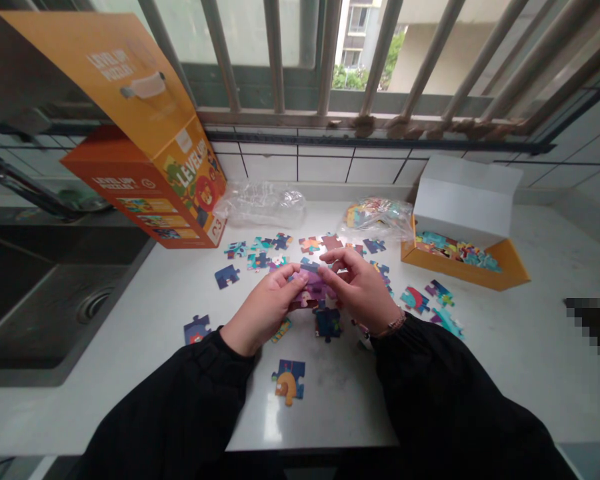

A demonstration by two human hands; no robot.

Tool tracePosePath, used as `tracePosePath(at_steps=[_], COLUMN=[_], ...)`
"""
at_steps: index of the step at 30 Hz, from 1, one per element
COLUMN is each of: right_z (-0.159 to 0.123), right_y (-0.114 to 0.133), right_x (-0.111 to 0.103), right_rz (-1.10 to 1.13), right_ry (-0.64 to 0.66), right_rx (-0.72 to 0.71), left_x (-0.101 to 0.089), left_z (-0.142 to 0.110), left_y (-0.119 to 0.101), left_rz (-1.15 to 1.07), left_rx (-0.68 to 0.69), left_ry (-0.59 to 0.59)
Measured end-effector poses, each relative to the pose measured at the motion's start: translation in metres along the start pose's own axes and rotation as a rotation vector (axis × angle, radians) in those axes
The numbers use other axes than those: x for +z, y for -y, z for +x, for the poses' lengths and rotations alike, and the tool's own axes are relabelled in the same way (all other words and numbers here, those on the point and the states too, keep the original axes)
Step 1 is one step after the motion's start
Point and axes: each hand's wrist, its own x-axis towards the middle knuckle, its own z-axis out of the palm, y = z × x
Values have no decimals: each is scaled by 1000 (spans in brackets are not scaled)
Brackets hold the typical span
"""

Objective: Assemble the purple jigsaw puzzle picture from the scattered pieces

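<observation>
Over the middle of the counter, my left hand [265, 303] is closed on a purple jigsaw piece [314, 283], which may be several joined pieces. My right hand [359, 288] pinches at the upper right of the same purple piece, its thumb and fingers near a bluish edge. The fingers partly cover the picture on it. Just below lies a dark blue jigsaw piece [327, 323]. Closer to me is a jigsaw piece with an orange figure [289, 383]. More loose pieces lie around, such as a dark blue one [227, 276] left of my hands.
A tall orange puzzle box [145, 193] stands open at the back left, beside the sink [65, 300]. Crumpled clear plastic [265, 203] and a bag of pieces [377, 217] lie along the wall. A lidded yellow box [460, 267] holding pieces sits at the right.
</observation>
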Motion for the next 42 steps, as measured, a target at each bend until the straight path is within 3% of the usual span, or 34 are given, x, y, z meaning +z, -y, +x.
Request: tracePosePath(at_steps=[4, 10, 14, 27, 32, 37, 42], right_z=[1, 2, 1, 1, 2, 2, 2], right_y=[2, -3, -9, -4, -4, -2, 0], right_x=[-1, -1, 1, 2, 3, 2, 0], right_rz=[81, 184, 279, 209, 241, 267, 443], right_ry=[37, 296, 340, 271, 273, 99, -48], right_rx=[134, 274, 308, 300, 315, 390, 441], left_x=[0, -1, -2, -1, -4, -17, -15], left_z=[0, 0, 0, 1, 4, 8, 7], left_y=[0, 1, 2, 1, -1, -7, -11], left_rz=[-3, -22, -77, -147, -133, -138, -224], left_rx=[28, 47, 62, 41, 184, 365, 270], left_ry=[-41, -109, -135, -242, -305, -446, -484])
